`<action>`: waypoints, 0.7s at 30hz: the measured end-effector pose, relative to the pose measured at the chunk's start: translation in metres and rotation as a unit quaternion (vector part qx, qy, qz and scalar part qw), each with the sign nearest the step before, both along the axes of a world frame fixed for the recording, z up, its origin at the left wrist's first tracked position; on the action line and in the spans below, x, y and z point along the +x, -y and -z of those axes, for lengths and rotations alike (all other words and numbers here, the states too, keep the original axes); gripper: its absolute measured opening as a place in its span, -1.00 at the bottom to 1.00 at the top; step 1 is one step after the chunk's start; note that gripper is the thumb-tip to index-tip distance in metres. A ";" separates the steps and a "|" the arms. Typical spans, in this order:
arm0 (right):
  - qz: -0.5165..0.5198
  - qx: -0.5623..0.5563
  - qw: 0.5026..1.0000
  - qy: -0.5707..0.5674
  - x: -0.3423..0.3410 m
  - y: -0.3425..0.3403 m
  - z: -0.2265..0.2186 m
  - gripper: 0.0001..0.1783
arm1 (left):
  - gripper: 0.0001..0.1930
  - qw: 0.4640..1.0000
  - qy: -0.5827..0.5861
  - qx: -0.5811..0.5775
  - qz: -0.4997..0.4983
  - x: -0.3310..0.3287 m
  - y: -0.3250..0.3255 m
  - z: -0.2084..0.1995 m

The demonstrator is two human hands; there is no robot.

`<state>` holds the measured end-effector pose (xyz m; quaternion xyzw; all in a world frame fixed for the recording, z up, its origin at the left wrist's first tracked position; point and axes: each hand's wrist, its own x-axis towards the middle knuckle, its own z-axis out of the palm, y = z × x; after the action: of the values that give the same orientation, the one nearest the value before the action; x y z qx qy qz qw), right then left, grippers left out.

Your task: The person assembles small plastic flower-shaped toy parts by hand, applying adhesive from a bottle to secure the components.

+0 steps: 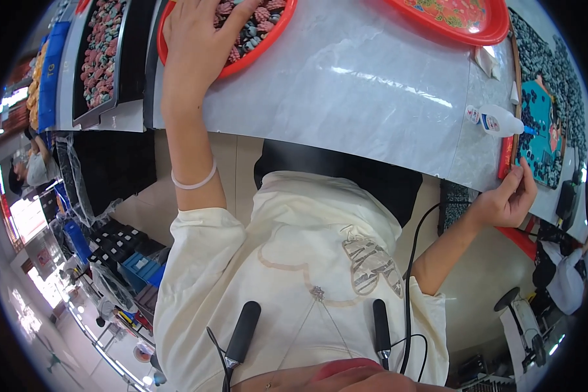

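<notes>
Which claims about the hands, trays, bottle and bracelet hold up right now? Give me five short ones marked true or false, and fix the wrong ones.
1. The left hand hides part of a red tray in this view. True.
2. The bottle has a blue tip. True.
3. The right hand grips the bottle. False: it is apart from the bottle.
4. The bracelet is on the right wrist. False: it is on the left wrist.
5. A second red tray sits left of the first. False: it sits to the right, across the table.
</notes>
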<state>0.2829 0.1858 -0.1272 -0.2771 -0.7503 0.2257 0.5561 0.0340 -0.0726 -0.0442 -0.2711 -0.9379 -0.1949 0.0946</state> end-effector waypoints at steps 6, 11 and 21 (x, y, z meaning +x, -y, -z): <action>-0.002 0.004 1.000 0.002 -0.003 0.000 0.000 -0.88 | -0.51 0.998 0.027 -0.002 -0.051 0.000 0.003 0.000; 0.000 0.008 1.000 0.007 0.000 -0.001 0.000 -0.88 | -0.43 0.992 0.053 -0.060 -0.099 -0.001 -0.002 -0.012; 0.000 0.022 1.000 0.022 0.002 0.000 -0.003 -0.88 | -0.52 0.998 -0.054 -0.023 0.029 -0.030 0.010 0.020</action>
<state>0.2850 0.1861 -0.1247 -0.2698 -0.7671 0.2025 0.5458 0.0039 -0.0824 -0.0644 -0.3105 -0.9273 -0.1609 0.1335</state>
